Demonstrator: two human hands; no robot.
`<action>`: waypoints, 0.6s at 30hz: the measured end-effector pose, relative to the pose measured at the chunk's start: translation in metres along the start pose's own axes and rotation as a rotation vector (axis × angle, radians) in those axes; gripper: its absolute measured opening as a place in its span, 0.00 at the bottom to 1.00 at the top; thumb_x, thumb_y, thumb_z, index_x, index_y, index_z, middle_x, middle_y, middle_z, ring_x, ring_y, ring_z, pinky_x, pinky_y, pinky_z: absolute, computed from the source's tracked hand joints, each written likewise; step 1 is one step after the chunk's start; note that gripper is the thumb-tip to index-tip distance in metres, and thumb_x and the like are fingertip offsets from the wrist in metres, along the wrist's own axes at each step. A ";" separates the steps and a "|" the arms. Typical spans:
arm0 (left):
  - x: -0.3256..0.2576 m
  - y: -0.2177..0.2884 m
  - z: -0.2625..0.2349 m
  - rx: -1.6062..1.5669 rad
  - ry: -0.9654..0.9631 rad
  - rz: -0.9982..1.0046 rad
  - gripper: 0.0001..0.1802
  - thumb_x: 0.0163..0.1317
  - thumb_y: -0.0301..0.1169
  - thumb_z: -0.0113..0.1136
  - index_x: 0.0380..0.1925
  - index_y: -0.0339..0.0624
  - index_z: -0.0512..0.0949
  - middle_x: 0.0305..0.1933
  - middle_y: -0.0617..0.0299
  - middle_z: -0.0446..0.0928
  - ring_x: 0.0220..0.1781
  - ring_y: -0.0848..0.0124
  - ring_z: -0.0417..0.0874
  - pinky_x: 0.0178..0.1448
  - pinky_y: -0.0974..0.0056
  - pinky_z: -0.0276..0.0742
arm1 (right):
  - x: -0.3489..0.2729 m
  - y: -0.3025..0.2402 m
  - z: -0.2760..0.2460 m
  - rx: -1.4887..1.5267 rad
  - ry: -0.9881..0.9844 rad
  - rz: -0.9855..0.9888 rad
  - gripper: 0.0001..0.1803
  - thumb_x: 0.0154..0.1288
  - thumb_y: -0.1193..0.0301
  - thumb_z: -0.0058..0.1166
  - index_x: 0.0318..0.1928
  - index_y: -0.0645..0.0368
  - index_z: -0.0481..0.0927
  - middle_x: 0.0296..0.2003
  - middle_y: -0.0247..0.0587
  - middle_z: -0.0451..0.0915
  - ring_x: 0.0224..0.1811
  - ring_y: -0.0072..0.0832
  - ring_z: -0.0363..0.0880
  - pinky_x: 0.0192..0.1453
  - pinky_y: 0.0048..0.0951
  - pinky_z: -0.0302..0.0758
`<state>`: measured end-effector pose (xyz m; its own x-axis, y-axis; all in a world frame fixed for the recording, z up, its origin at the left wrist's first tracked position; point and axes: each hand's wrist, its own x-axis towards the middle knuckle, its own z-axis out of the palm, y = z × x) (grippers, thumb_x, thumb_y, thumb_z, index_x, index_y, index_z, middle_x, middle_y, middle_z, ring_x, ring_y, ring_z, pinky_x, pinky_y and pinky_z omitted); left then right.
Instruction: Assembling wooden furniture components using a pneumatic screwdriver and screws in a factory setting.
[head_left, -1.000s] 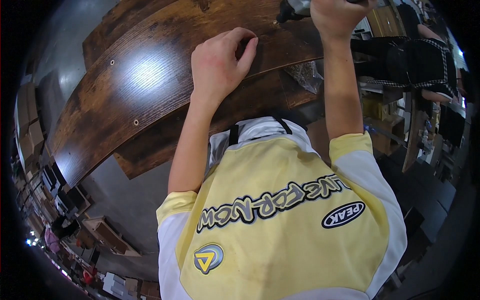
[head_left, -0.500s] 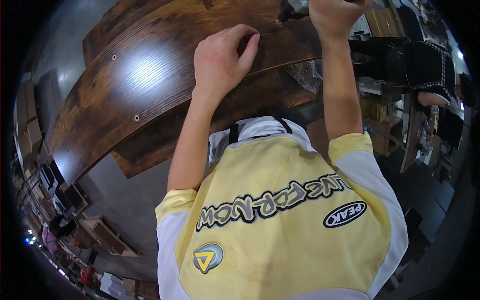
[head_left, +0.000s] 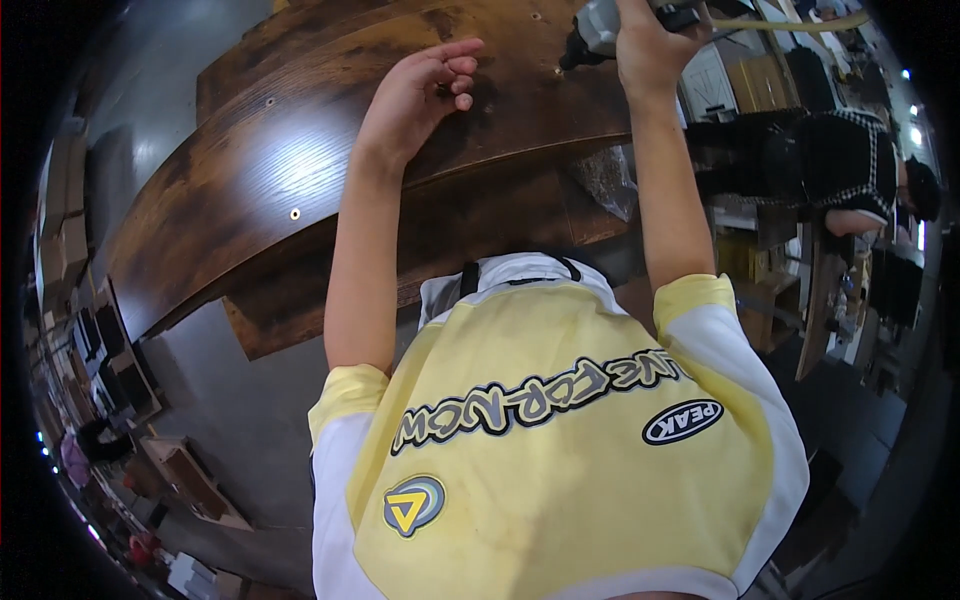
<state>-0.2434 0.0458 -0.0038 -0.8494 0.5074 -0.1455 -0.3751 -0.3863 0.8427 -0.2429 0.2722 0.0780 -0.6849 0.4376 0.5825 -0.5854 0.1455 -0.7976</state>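
A large dark-brown wood-grain panel (head_left: 230, 190) with a curved edge stretches across in front of me. My left hand (head_left: 405, 105) is over its middle, one finger stretched out and the others loosely bent and apart. Nothing shows between them. At the top right, my right hand (head_left: 655, 50) grips a grey and black power screwdriver (head_left: 600, 28). Its dark nose points down-left, close to a small ringed hole (head_left: 557, 72) in the panel; contact cannot be made out. Similar ringed holes (head_left: 295, 214) dot the surface.
A yellow hose (head_left: 800, 22) runs right from behind my right hand. Under the panel is another brown board (head_left: 270, 325), with clear plastic wrap (head_left: 610, 180) beside it. A person in black (head_left: 830, 160) is at the right. Cardboard boxes (head_left: 65, 220) line the left.
My left hand has moved left and gone from a pinch to loosely spread fingers. The view has shifted, and more of the screwdriver and its hose shows in my right hand.
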 end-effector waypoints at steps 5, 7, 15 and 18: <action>-0.019 -0.013 0.016 -0.552 -0.002 -0.066 0.26 0.72 0.16 0.43 0.69 0.19 0.62 0.64 0.42 0.76 0.63 0.59 0.82 0.73 0.63 0.79 | 0.027 -0.028 -0.004 0.091 0.017 -0.134 0.03 0.70 0.79 0.56 0.42 0.60 0.80 0.34 0.36 0.84 0.35 0.23 0.82 0.43 0.28 0.79; -0.032 -0.013 0.034 -0.659 0.022 -0.065 0.26 0.74 0.16 0.40 0.71 0.19 0.60 0.71 0.36 0.69 0.72 0.53 0.76 0.73 0.61 0.79 | 0.036 -0.044 -0.007 0.163 0.014 -0.071 0.03 0.70 0.76 0.55 0.42 0.61 0.80 0.33 0.38 0.84 0.35 0.25 0.82 0.43 0.29 0.79; -0.056 -0.022 0.064 -0.458 0.108 -0.133 0.23 0.80 0.34 0.49 0.67 0.29 0.71 0.61 0.50 0.82 0.61 0.64 0.85 0.52 0.71 0.89 | -0.010 -0.084 -0.015 0.362 -0.131 0.195 0.12 0.70 0.70 0.53 0.49 0.63 0.75 0.37 0.49 0.82 0.38 0.34 0.83 0.42 0.32 0.83; -0.059 -0.026 0.073 -0.378 0.163 -0.153 0.22 0.81 0.38 0.49 0.63 0.31 0.74 0.52 0.56 0.85 0.52 0.71 0.88 0.38 0.76 0.84 | -0.018 -0.081 -0.019 0.405 -0.100 0.176 0.12 0.70 0.70 0.53 0.49 0.63 0.74 0.38 0.48 0.81 0.39 0.35 0.84 0.42 0.32 0.83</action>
<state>-0.1564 0.0823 0.0205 -0.8098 0.4639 -0.3593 -0.5847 -0.5867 0.5603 -0.1752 0.2693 0.1293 -0.8158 0.3341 0.4720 -0.5656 -0.2913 -0.7715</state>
